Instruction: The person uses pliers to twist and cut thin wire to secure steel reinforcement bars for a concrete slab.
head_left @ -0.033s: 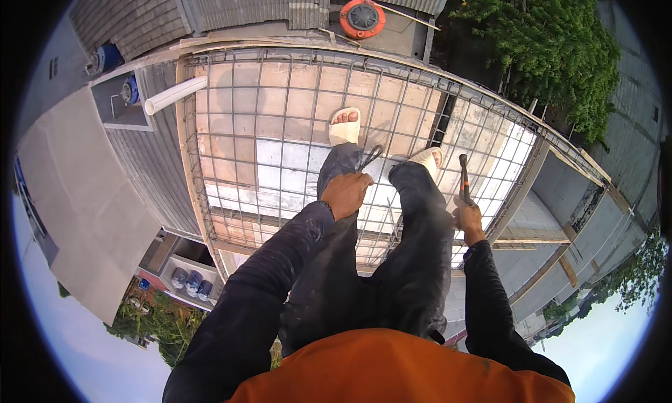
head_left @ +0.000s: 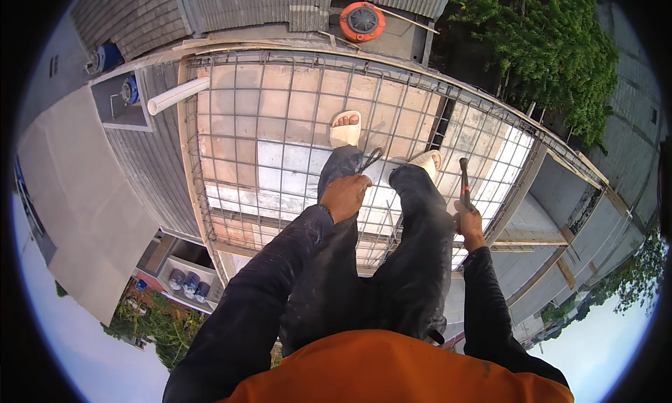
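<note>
My left hand (head_left: 346,197), in front of my left knee, is closed round a small bundle of dark tie wire (head_left: 373,158), whose bent ends stick out beyond the fingers. In my right hand (head_left: 469,224), beside my right leg, I grip a pair of dark pincers (head_left: 464,175) with an orange mark on the handles; their head points away from me. Under both hands spreads a rebar mesh (head_left: 287,112) over wooden formwork panels (head_left: 234,88). My feet, in pale sandals (head_left: 346,132), stand on the mesh.
Boards and thicker bars edge the formwork, a drop beyond them. A white pipe (head_left: 178,96) crosses the left edge. Past the far edge lie corrugated roofing (head_left: 245,8) and an orange tank with a dark lid (head_left: 362,20). A leafy tree (head_left: 539,46) stands at far right.
</note>
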The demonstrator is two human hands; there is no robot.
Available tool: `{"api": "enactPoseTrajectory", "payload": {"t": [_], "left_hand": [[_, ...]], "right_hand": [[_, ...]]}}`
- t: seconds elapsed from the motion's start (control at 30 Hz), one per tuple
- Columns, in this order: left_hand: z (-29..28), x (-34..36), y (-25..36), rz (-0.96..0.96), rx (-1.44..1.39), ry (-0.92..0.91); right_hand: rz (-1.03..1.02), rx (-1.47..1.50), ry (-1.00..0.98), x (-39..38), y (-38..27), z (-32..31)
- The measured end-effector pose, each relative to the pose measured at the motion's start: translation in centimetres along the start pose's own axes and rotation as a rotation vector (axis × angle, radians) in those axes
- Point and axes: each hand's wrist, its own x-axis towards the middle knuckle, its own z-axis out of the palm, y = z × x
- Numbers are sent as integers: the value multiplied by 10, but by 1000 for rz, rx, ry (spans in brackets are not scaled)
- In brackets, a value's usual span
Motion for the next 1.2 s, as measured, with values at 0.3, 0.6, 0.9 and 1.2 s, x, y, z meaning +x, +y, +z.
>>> {"api": "enactPoseTrajectory", "payload": {"t": [0.3, 0.6, 0.9, 1.2], "left_hand": [[-91, -97, -45, -397, -267, 114], [-99, -213, -69, -817, -317, -6], [-140, -138, -8, -737, -300, 147], [-168, -83, 34, -748, -574, 298]], "right_hand": [[-137, 90, -114, -142, -107, 21], [-135, -269, -304, -112, -129, 115], [-420, -617, -135, -106, -174, 109], [-492, -760, -173, -90, -194, 88]]}}
